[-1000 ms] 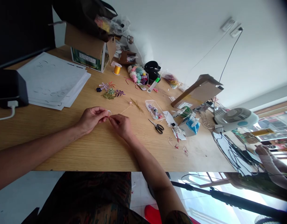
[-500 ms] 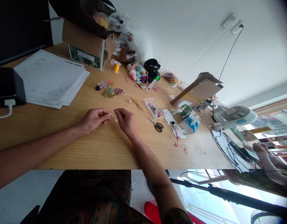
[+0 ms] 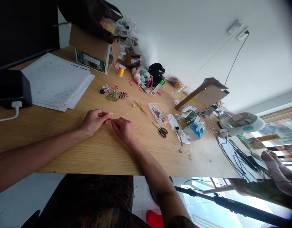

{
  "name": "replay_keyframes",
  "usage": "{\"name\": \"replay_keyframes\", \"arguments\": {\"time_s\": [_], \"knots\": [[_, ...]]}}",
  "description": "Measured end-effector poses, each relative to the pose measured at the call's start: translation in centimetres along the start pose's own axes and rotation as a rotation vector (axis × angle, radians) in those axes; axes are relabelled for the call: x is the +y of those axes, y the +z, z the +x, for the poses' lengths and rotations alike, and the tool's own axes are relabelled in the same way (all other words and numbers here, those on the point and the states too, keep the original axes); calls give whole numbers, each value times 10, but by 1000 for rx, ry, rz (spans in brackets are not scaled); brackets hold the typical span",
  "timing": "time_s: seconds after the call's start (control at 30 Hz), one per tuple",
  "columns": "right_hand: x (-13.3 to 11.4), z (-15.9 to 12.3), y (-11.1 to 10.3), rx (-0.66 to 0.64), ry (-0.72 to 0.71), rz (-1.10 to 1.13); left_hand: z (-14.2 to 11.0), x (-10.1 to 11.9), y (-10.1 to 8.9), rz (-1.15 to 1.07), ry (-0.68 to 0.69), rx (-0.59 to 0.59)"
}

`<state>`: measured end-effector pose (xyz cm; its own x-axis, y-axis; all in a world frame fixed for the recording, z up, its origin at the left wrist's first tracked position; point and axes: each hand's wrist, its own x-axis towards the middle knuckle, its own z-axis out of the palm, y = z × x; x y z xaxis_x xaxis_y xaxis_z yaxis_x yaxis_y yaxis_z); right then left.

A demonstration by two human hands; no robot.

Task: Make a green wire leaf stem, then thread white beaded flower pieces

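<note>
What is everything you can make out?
desk: one, wooden, centre
papers: several, white, left
screen: one, black, upper left
bag: one, black, top
cardboard boxes: several, brown, back
thread spool: one, yellow, back
pompoms: several, multicoloured, back
craft flowers: several, multicoloured, centre
bead tray: one, clear, right
scissors: one pair, black, right
fan: one, white, right
cables: several, black, right
wall sockets: two, white, top
clutter: uncounted, mixed, throughout
other person's arms: two, blurred, right edge
fine strand: one, white, between hands
left hand: one, bare, centre
right hand: one, bare, centre
</note>
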<state>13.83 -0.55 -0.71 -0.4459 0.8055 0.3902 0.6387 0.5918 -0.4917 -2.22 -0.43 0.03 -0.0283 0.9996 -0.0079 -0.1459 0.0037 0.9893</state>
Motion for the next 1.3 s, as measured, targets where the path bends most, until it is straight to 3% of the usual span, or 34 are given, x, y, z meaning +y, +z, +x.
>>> {"name": "replay_keyframes", "arguments": {"time_s": [0.17, 0.33, 0.43, 0.57, 0.83, 1.03, 1.13, 1.3], "knots": [[-6, 1, -12, 46, -27, -116, 1, -4, -2, 227, 123, -16], [9, 8, -10, 196, 72, 183, -1, -4, 0, 191, 55, -197], [18, 10, -1, 148, 196, 400, -4, -1, 2, 63, -15, -275], [20, 9, 6, 51, 252, 496, -6, 1, 2, -82, -84, -250], [6, 2, 1, -5, 32, 112, 0, 2, 2, -156, -102, -47], [-5, 1, -10, -12, -32, -144, 3, -5, -3, 113, 77, 21], [-2, 4, -14, 62, -15, -96, 3, -9, -3, 209, 119, -54], [16, 10, -8, 132, 106, 266, -1, -7, 0, 183, 83, -275]]}}
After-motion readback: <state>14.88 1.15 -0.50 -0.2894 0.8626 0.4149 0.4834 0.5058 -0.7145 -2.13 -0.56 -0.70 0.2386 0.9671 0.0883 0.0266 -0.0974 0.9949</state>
